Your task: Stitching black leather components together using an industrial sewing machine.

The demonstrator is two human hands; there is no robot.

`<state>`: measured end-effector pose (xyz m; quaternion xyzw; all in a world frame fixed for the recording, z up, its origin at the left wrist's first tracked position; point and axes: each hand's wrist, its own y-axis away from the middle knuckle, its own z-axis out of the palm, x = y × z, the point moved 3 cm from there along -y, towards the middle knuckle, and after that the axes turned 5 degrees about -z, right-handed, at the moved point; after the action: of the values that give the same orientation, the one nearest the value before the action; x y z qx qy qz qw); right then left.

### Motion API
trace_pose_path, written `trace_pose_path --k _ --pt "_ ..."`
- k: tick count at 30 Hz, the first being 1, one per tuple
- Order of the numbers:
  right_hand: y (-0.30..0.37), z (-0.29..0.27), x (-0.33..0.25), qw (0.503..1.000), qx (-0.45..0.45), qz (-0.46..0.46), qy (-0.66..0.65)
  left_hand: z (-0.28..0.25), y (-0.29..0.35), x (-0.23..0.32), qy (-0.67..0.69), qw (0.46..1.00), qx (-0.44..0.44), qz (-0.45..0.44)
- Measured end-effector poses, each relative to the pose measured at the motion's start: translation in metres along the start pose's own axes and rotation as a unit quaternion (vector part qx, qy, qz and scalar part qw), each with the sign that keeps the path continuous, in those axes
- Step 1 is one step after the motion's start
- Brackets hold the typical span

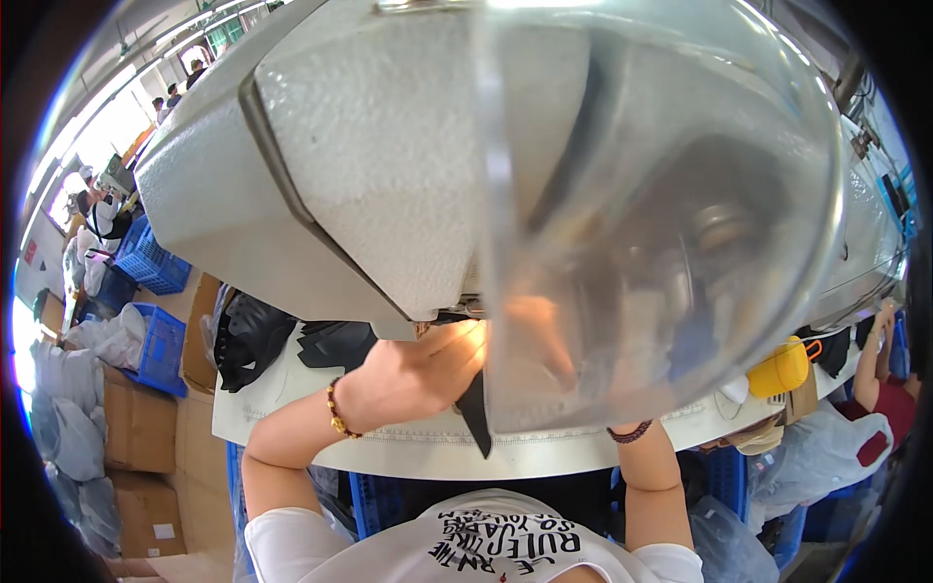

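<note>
A large pale grey machine head, apparently a sewing machine (369, 165), fills the upper middle, with a light glowing at its lower end. My left hand (423, 374), with a beaded bracelet at its wrist, is beneath it with fingers bent and closed. A black strip of material (474, 418) hangs from under that hand toward me; the fingertips are partly hidden. My right hand (632, 384) lies behind a clear curved plastic shield (671, 223), blurred, so its fingers and anything in them cannot be made out. More flat black pieces (335, 344) lie left of my left hand.
The white table (418, 457) has a ruler scale along its front. A black moulded piece (251, 340) sits at its left end, a yellow container (779, 369) at its right. Blue crates (160, 350) and cardboard boxes (141, 423) stand left. A co-worker's arm (872, 360) shows far right.
</note>
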<state>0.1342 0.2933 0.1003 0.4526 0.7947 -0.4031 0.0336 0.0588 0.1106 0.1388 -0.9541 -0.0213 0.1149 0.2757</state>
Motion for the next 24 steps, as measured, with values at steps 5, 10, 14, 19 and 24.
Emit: trace_pose_path --k 5,10,14,19,24 --pt "-0.006 0.017 -0.018 0.943 0.033 -0.156 0.293 0.005 0.016 -0.015 0.000 0.999 -0.032 0.013" --pt "0.000 0.028 -0.021 0.941 0.071 -0.118 0.309 0.008 0.022 -0.024 0.016 0.995 -0.095 0.012" --pt "0.002 0.021 -0.021 0.965 0.048 -0.077 0.246 0.000 0.007 -0.024 0.157 0.984 -0.075 -0.040" --pt "0.002 0.024 -0.020 0.983 0.031 -0.050 0.176 0.006 0.014 -0.033 0.138 0.989 -0.060 -0.012" --pt "0.001 0.032 -0.023 0.978 0.006 -0.041 0.204 0.014 0.013 -0.045 0.262 0.955 -0.103 -0.099"
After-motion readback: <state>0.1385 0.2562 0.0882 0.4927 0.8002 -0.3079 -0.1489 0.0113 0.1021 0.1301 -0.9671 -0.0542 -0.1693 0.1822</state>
